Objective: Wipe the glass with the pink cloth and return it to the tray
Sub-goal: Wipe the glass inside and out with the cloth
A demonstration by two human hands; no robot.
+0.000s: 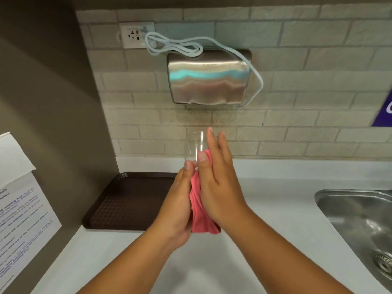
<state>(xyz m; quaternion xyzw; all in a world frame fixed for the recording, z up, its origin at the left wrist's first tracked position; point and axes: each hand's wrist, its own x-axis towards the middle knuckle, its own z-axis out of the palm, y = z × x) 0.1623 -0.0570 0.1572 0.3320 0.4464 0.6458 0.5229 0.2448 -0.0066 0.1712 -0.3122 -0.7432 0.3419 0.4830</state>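
Both forearms reach up from the bottom edge and meet at mid-frame, above the white counter (pixel 275 209). The left hand (pixel 178 206) is curled around the lower part of the clear glass (pixel 194 145), thumb tip pressed on its near side, so the glass is held upright in the air — off the counter and off the tray. The right hand (pixel 218 177) lies flat against the right side of the glass with fingers straight and pointing up, two fingertips rising level with the rim. It presses the pink cloth (pixel 201 211) against the glass: a fold of cloth shows under the thumb, and the rest hangs down between the two palms, ending in a loose bunch below the wrists. How far the cloth wraps behind the glass probably cannot be judged from here, as the hands cover it.

The dark brown tray (pixel 127 200) lies on the counter to the left, just beside and partly behind the left hand, its far edge close to the tiled wall (pixel 318 124) and its left edge near the brown side wall. To the right the counter runs bare as far as the steel sink (pixel 356 219), whose rim is well apart from the right arm. Above the glass hangs a steel hand dryer (pixel 209 79) — its underside stands clear of the rim, with wall tile showing between them.
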